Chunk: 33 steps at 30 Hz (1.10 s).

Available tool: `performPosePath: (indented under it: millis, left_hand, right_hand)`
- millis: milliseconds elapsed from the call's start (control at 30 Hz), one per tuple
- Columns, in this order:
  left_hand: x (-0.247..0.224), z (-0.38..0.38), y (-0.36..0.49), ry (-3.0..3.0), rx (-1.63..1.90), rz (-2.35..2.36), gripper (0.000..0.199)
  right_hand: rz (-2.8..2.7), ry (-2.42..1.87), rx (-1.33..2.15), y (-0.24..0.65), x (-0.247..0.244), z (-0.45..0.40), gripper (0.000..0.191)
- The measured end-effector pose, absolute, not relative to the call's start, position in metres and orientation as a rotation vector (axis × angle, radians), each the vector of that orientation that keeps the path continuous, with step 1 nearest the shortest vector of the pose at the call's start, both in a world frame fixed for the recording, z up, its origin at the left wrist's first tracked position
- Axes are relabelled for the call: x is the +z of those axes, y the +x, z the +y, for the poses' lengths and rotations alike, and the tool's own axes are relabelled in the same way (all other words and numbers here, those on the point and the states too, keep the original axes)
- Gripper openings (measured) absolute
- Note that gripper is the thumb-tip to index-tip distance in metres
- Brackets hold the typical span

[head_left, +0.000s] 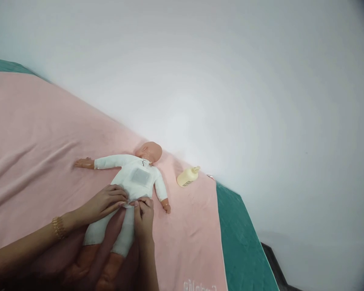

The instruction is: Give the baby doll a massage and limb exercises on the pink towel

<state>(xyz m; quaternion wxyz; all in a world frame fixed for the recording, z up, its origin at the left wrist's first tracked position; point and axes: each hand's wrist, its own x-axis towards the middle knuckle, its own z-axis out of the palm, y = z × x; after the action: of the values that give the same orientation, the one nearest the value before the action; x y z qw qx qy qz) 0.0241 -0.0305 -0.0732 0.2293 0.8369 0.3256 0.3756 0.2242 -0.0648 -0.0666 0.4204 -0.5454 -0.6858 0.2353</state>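
Observation:
A baby doll [133, 190] with a white cloth body and tan plastic head, hands and legs lies on its back, arms spread. At its lower belly, my left hand [111, 199] has its fingers and thumb closed at the edge of some thin white material [128, 205]. Pinching the same spot from the other side is my right hand [144, 214], fingers curled against the thumb. What the material is, I cannot make out. A grey rectangular patch [140, 176] shows on the doll's chest.
Under the doll is a pink blanket [191, 234] over a green cover [239, 238]. A pale yellow pump bottle [188, 176] stands tilted in view beside the doll's arm. Behind runs a white wall [215, 101]. A dark edge [274, 262] shows at lower right.

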Motion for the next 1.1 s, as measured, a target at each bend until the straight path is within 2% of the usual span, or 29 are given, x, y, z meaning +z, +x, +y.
performPosePath:
  millis: [267, 633, 867, 1100]
  left_hand:
    - [-0.065, -0.027, 0.024, 2.314, 1.104, 0.945, 0.037]
    - [-0.076, -0.013, 0.019, 2.356, 0.935, 0.875, 0.026]
    - [-0.067, -0.016, 0.02, 2.284, 1.12, 1.007, 0.038]
    - [-0.074, -0.01, 0.025, 2.264, 1.065, 0.988, 0.036]
  right_hand:
    - [-1.706, -1.36, 0.536, 0.226, -0.052, -0.059, 0.036]
    - [-1.659, -1.372, 0.54, 0.222, -0.073, -0.054, 0.036]
    - [-1.626, -1.374, 0.499, 0.223, -0.055, -0.052, 0.042]
    - [-1.617, -1.383, 0.576, 0.22, -0.062, -0.044, 0.038]
